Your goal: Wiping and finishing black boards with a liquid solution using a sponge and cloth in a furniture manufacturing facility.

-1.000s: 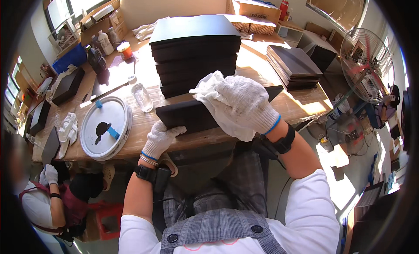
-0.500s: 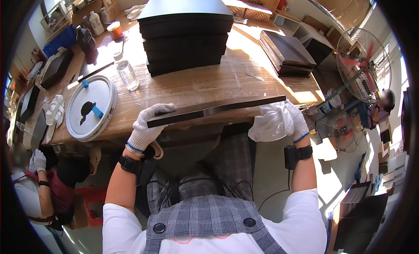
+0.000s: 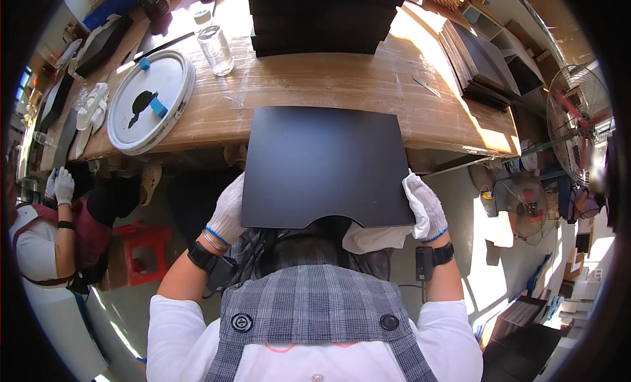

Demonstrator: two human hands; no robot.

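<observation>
A flat black panel (image 3: 325, 165) with a curved notch in its near edge faces up before me, its far edge over the table's front edge. My left hand (image 3: 227, 210), in a white knit glove, grips its left side, the fingers hidden underneath. At the right side my gloved right hand (image 3: 427, 206) holds the panel together with a white cloth (image 3: 373, 237), which hangs below the panel's near right corner. Beyond them a tall stack of black panels (image 3: 322, 21) stands on the table.
The wooden table (image 3: 328, 80) carries a round white lid (image 3: 118, 135) with black paint and blue sponge pieces, a clear bottle (image 3: 217, 50), a thin metal strip (image 3: 426, 86) and more dark panels (image 3: 483, 60). A fan (image 3: 578, 112) stands right. A co-worker (image 3: 56, 244) sits left beside a red stool (image 3: 148, 250).
The panel has turned from edge-on to showing its broad face, and has come nearer my body with both hands. My view has tipped downward.
</observation>
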